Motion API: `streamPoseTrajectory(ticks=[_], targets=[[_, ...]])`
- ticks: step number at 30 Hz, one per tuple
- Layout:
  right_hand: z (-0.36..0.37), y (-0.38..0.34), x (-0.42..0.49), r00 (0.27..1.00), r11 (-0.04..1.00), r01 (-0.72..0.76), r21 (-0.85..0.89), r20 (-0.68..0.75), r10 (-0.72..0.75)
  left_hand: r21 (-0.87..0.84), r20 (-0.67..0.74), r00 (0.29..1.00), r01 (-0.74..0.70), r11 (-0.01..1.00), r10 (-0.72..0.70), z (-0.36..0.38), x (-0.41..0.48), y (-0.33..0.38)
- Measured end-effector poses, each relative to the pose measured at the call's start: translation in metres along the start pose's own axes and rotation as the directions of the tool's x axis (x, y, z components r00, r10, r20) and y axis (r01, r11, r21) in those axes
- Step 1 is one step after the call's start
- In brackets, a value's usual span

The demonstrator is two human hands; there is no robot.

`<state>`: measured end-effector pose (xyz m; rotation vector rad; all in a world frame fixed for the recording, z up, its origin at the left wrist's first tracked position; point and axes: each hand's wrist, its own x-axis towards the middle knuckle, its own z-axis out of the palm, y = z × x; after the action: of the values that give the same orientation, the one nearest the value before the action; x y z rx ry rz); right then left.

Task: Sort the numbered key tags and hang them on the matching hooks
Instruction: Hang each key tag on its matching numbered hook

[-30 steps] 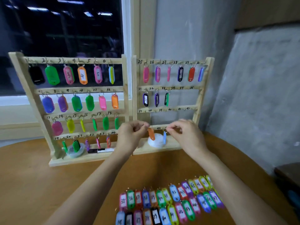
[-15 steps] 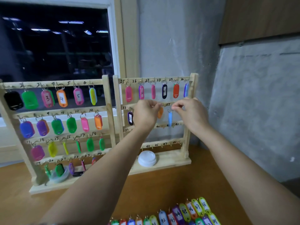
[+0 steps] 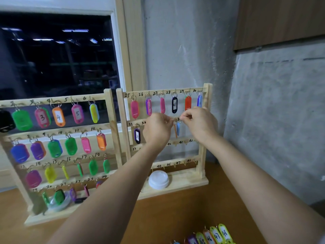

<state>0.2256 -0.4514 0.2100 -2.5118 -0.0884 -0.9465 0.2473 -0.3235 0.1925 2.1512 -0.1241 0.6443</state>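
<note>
Arms outstretched at pale wooden rack (image 3: 206,131).
Left hand (image 3: 157,129) pinches slim orange plastic tag (image 3: 175,131); right hand (image 3: 200,121) pinches blue plastic tag (image 3: 178,128).

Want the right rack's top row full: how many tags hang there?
6, left to right: pink 25, purple 26, pink 27, dark 28, orange 29, blue 30. None seems hidden.
</note>
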Motion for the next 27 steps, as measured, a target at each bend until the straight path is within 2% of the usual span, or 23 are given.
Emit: streamPoseTrajectory(ticks=[5,11,15,20,24,27], targets=[[0.009,-0.008,-0.001,0.999,0.998,-0.044,-0.048,-0.033,0.042,0.091,-0.004,0.997,-0.076,0.993,0.077,-0.006,-0.007,-0.002],[0.006,-0.010,-0.023,0.999,0.994,-0.051,-0.093,-0.016,0.049,0.091,0.041,0.995,-0.099,0.991,0.096,-0.028,-0.035,-0.017],[0.006,-0.015,-0.069,0.993,1.000,-0.008,-0.002,0.115,0.008,0.083,0.105,0.993,-0.067,0.994,0.058,-0.051,-0.074,-0.049],[0.026,-0.030,-0.150,0.945,0.996,0.027,0.082,0.323,-0.052,0.135,0.191,0.980,0.026,0.991,-0.052,-0.080,-0.135,-0.110],[0.046,-0.046,-0.213,0.894,0.985,0.021,0.169,0.437,-0.094,0.180,0.290,0.941,0.127,0.975,-0.176,-0.101,-0.178,-0.166],[0.060,-0.058,-0.247,0.864,0.984,0.050,0.173,0.487,-0.130,0.213,0.358,0.899,0.186,0.959,-0.254,-0.118,-0.207,-0.195]])
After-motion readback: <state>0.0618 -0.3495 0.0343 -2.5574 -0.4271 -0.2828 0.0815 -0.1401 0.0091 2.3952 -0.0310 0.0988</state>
